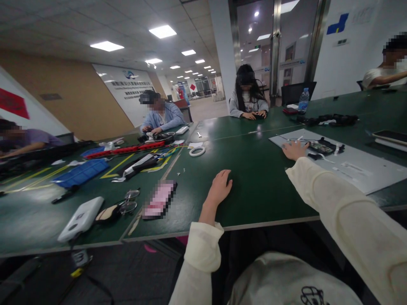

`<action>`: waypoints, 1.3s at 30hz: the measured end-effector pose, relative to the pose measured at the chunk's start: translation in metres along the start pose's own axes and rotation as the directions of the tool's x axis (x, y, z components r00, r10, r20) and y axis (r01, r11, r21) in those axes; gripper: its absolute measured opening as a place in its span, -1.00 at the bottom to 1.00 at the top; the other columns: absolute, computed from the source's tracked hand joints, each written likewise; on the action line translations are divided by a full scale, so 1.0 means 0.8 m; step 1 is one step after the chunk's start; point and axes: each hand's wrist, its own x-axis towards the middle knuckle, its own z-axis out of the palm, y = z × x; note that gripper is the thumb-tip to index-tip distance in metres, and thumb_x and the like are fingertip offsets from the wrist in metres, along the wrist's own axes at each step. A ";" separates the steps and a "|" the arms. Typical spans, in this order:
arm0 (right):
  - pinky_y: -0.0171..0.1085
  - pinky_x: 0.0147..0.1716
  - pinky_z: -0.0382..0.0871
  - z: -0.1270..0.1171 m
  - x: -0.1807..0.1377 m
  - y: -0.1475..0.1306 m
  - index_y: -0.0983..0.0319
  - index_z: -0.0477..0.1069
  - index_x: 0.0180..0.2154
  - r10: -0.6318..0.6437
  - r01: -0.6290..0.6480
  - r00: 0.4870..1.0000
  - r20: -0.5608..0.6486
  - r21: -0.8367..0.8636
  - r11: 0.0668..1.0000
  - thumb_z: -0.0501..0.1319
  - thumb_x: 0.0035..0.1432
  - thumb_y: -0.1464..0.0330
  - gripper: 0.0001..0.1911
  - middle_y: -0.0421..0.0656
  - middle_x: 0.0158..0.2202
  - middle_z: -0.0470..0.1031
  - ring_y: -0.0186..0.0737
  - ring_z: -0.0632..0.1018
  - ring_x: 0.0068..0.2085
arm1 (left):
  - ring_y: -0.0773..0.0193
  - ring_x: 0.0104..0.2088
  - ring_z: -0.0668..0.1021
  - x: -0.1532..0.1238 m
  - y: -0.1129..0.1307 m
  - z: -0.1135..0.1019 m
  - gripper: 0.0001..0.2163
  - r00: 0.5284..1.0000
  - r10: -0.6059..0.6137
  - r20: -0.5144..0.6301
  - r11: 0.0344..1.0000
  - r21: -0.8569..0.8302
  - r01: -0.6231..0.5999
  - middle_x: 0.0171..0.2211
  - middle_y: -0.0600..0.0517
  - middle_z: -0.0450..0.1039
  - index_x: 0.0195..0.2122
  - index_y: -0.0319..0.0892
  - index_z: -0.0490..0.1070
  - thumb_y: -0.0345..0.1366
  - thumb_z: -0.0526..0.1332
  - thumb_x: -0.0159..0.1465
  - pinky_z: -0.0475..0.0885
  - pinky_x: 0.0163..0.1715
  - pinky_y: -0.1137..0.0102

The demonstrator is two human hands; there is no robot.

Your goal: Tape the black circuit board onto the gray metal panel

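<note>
Your right hand (295,150), right of centre in the frame, lies over the left part of a grey board (377,159), with its fingers at the left end of a black device with an exposed circuit board (321,146). The device lies on the grey board just to the right of those fingers, and a small pale piece shows by the fingertips; you cannot tell from this view whether they are grasping anything or only resting there. Your left hand (220,185), near the middle of the frame, rests on the green bench (254,182) with its fingers loosely curled and released, well apart from the device. Left of that hand, toward the lower left of the frame, lies a pink phone (160,200); above and left of it are a white ring (197,155) and, higher, a small wrench (199,134). A water bottle (304,101) stands in the upper right, and a person (249,99) sits across from you at upper centre, both hands on the bench.
</note>
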 end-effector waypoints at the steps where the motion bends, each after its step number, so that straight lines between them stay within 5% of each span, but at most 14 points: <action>1: 0.53 0.05 -0.33 0.000 0.002 0.007 0.15 0.31 0.18 0.019 -0.019 1.000 0.009 0.002 1.000 -0.17 0.32 0.14 -0.46 0.11 0.26 0.15 0.32 0.06 0.28 | 0.11 0.18 0.36 0.000 0.000 0.000 -0.63 1.000 0.001 0.005 1.000 -0.001 -0.001 0.16 -0.13 0.29 0.17 -0.18 0.24 -0.34 0.06 0.33 0.28 0.19 0.14; 12: 0.48 0.01 -0.08 -0.005 0.023 0.081 0.11 0.24 0.22 0.103 -0.107 0.989 0.108 0.028 0.994 -0.21 0.32 0.09 -0.42 0.12 0.27 0.15 0.31 0.17 0.23 | 0.12 0.16 0.38 0.001 -0.001 0.001 -0.63 0.999 0.017 0.027 1.000 0.010 -0.018 0.14 -0.15 0.31 0.16 -0.22 0.26 -0.36 0.07 0.32 0.28 0.20 0.16; 20: 0.49 0.10 -0.24 -0.004 -0.025 0.078 0.07 0.11 0.31 -0.120 0.103 0.988 -0.102 -0.159 0.982 -0.15 0.32 0.27 -0.45 0.00 0.34 0.06 0.23 -0.03 0.33 | 0.10 0.19 0.36 0.003 0.002 0.000 -0.59 1.000 0.001 0.025 1.000 0.004 -0.001 0.17 -0.15 0.29 0.20 -0.21 0.21 -0.34 0.06 0.33 0.25 0.22 0.16; 26: 0.49 0.11 -0.33 -0.018 -0.044 0.110 0.04 0.23 0.26 -0.212 0.210 0.977 0.019 -0.237 0.949 -0.09 0.29 0.36 -0.46 -0.01 0.32 0.12 0.24 -0.01 0.32 | 0.08 0.22 0.33 0.003 0.002 -0.003 -0.56 0.998 -0.053 0.028 0.999 -0.013 0.053 0.20 -0.15 0.27 0.24 -0.19 0.17 -0.34 0.07 0.33 0.24 0.23 0.14; 39: 0.57 0.03 -0.30 -0.020 -0.036 0.125 -0.01 0.20 0.27 -0.059 0.059 0.998 0.008 -0.055 0.997 -0.20 0.33 0.25 -0.46 -0.03 0.35 0.06 0.32 -0.03 0.32 | 0.13 0.19 0.36 0.004 -0.009 0.005 -0.59 0.999 -0.040 0.028 0.999 0.000 0.040 0.17 -0.14 0.31 0.20 -0.19 0.21 -0.33 0.08 0.32 0.25 0.23 0.14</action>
